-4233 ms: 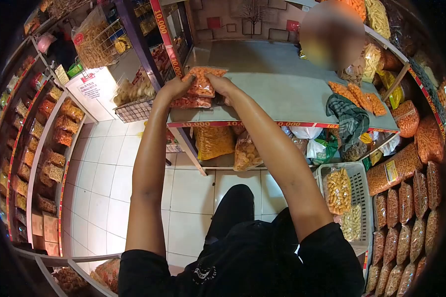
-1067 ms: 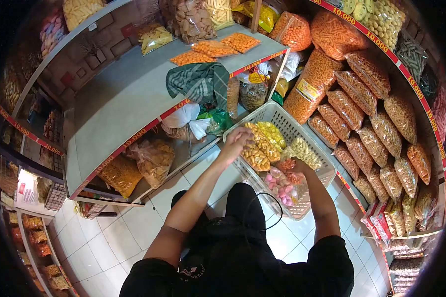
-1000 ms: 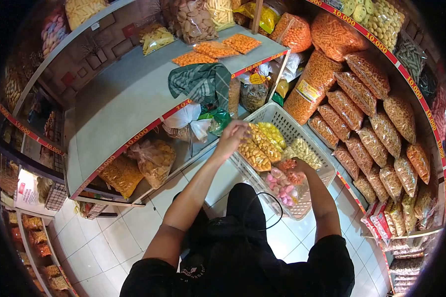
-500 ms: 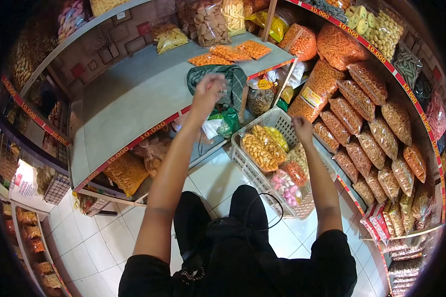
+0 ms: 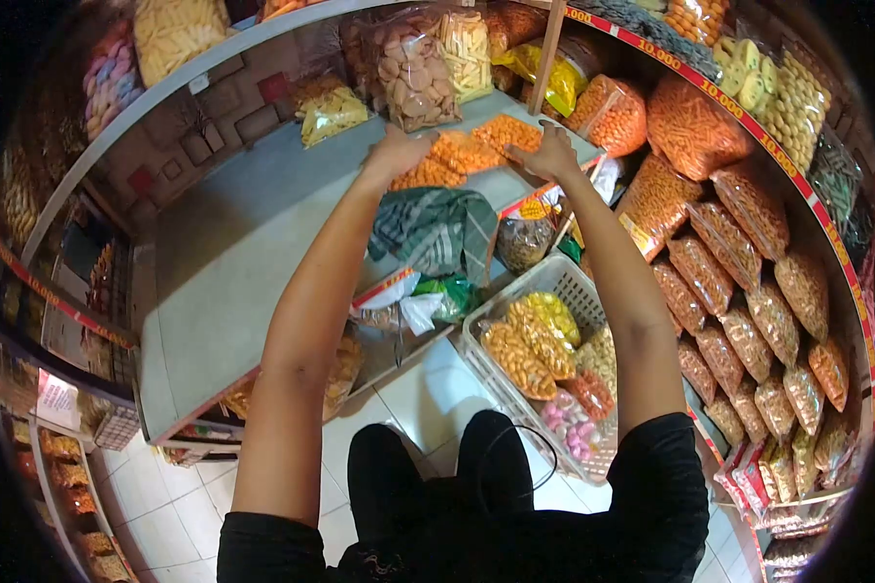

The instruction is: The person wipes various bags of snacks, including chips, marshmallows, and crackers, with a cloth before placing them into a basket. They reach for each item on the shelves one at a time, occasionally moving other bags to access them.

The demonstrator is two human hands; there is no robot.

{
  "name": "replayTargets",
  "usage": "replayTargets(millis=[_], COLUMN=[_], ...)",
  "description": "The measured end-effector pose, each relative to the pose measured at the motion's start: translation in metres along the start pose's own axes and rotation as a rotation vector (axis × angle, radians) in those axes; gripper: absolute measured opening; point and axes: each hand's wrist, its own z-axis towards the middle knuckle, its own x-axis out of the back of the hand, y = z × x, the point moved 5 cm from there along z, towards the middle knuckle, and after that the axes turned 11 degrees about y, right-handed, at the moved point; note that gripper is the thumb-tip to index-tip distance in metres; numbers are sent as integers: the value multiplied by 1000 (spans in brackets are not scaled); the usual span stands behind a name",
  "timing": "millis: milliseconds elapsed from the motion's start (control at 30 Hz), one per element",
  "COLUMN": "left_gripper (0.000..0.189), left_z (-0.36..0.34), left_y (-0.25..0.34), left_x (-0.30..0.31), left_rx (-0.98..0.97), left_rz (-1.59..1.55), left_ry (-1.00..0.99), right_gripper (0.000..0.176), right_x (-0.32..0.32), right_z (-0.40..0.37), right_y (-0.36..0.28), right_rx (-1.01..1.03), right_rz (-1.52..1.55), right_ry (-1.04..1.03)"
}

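Several flat clear packets of orange snacks (image 5: 469, 152) lie overlapping on the grey shelf top. At their left side is my left hand (image 5: 397, 154), its fingers stretched out and touching the packets. On the opposite side my right hand (image 5: 552, 155) reaches in with spread fingers, the tips at the edge of the right-hand packet (image 5: 506, 132). Neither hand lifts anything. Just in front of the packets, a dark green checked cloth (image 5: 436, 231) hangs over the shelf's front edge.
A white plastic basket (image 5: 476, 335) holding several snack bags stands on the tiled floor before my knees. Large snack bags (image 5: 416, 73) line the shelf's back. Stacked brown snack packets (image 5: 749, 335) fill the sloping rack at right. A wooden post (image 5: 548, 56) rises near my right hand.
Both hands have moved forward to the orange packets, the left from above the cloth, the right from above the basket. The cloth now lies more spread out, and the view has shifted.
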Motion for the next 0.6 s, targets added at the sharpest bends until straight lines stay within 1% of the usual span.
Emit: replayTargets(millis=[33, 67, 100, 133, 167, 200, 267, 367, 467, 500, 567, 600], left_gripper=[111, 121, 121, 118, 115, 111, 103, 84, 74, 72, 70, 69], left_z=[12, 23, 32, 43, 53, 62, 62, 64, 57, 54, 41, 36], left_y=[2, 5, 6, 9, 12, 9, 13, 7, 6, 4, 8, 6], left_x=[-7, -15, -21, -27, -34, -43, -37, -42, -38, -30, -8, 2], left_rx=[-3, -4, -13, -63, -109, -100, -77, 32, 0, -37, -109, -87], left_rz=[-25, -51, -52, 8, 71, 75, 85, -31, -445, -415, -351, -346], left_ry=[-66, -133, -141, -89, -35, -122, -292, -398, -291, -206, -39, -59], right_gripper=[124, 131, 138, 145, 153, 154, 155, 145, 145, 148, 150, 151], right_x=[-8, -17, -26, -31, -35, -36, -40, -34, -38, -44, -25, -16], right_z=[11, 21, 31, 39, 46, 52, 59, 61, 62, 63, 56, 51], right_y=[1, 2, 2, 0, 2, 2, 1, -2, 6, 13, 3, 0], right_rx=[5, 16, 27, 39, 2, 4, 15, 39, 3, -39, -153, -211], right_rz=[-66, -92, -121, -152, -158, -148, -124, -208, -155, -58, 51, 104], right_ry=[-53, -123, -195, -266, -384, -440, -554, -647, -543, -510, -514, -514])
